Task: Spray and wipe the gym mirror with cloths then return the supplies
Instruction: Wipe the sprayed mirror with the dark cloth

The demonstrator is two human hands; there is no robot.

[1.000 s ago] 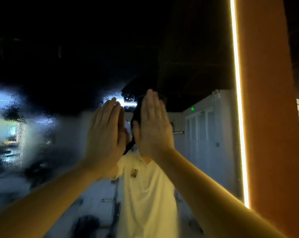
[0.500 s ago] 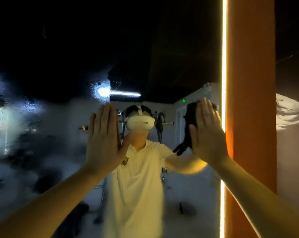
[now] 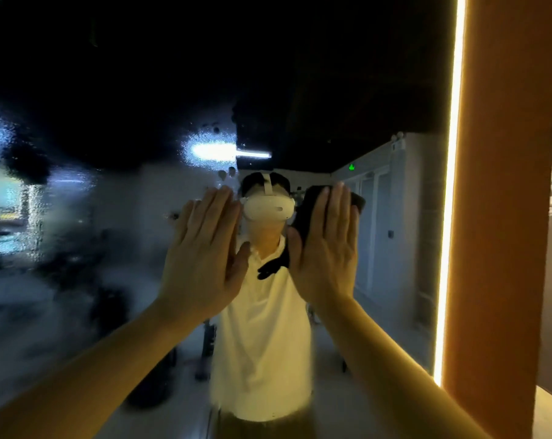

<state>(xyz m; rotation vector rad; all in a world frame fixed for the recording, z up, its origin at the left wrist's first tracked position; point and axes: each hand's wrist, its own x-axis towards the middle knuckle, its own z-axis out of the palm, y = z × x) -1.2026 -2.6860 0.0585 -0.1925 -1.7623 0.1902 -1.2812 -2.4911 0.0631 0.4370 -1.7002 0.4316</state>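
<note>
1. The left hand (image 3: 205,248) is raised with its palm flat toward the mirror (image 3: 78,280). Its fingers are straight and close together, and the thumb angles out toward the other hand. Nothing shows in its grasp, and I cannot tell whether anything lies under the palm.
2. The right hand (image 3: 327,245) is just beside the left and at about the same height. It is spread flat as well, with straight fingers pointing up, and it presses a black cloth (image 3: 308,210) against the glass rather than curling round it.
3. The cloth lies under the right palm. Its edges show beyond the fingertips, along the thumb side and past the little finger. One corner hangs down below the thumb, in the gap between the two hands.
4. To the left of the left hand and above its fingertips, the glass carries a wet film with droplets, which blurs the reflected room. From the gap between the hands rightward, the reflection is sharp.
5. In that gap the mirror shows a person in a white shirt (image 3: 262,343) wearing a white headset (image 3: 266,209).
6. Well apart to the right of the right hand, a bright vertical light strip (image 3: 448,217) runs along the mirror's edge. An orange panel (image 3: 505,217) stands just beyond it.
</note>
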